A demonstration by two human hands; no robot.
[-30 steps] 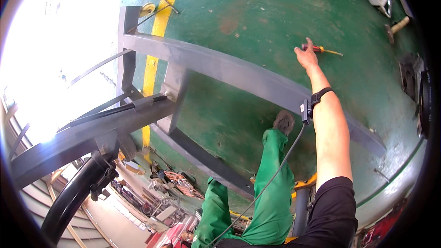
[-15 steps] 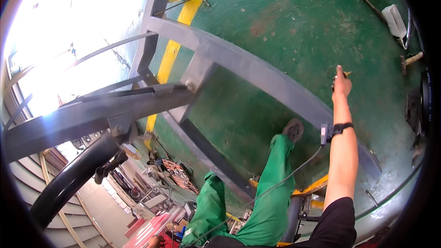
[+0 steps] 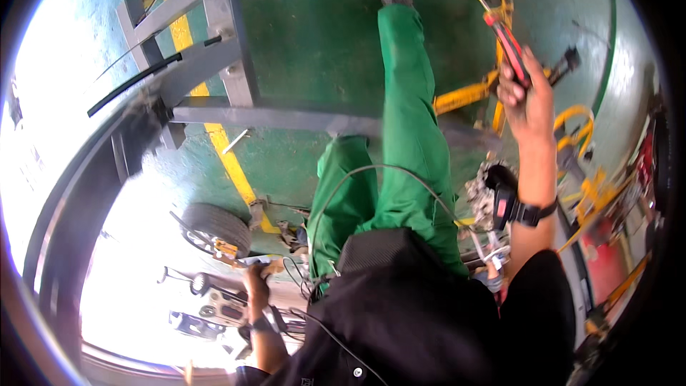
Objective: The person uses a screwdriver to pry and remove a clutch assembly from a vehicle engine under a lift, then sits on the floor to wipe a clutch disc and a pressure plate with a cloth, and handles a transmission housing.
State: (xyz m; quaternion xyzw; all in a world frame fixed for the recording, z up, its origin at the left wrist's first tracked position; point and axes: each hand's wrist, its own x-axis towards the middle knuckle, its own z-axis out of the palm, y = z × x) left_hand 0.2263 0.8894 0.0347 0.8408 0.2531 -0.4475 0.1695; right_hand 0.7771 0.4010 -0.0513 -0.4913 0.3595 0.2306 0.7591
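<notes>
My right hand is closed round the red and black handle of a screwdriver, its long shaft pointing up and to the left. My left hand is low on the left, near a tyred wheel; its fingers are too dark and small to tell whether they hold anything. A grey steel frame lies across the floor by my legs, with a dark beam curving down the left side.
A yellow metal tool or stand is beside my right leg. More yellow equipment and a red object stand at the right. A loose rod lies near the yellow floor line.
My right hand has taken the screwdriver from the floor and lifted it upright. The view has swung down toward my body, and my left hand now shows more.
</notes>
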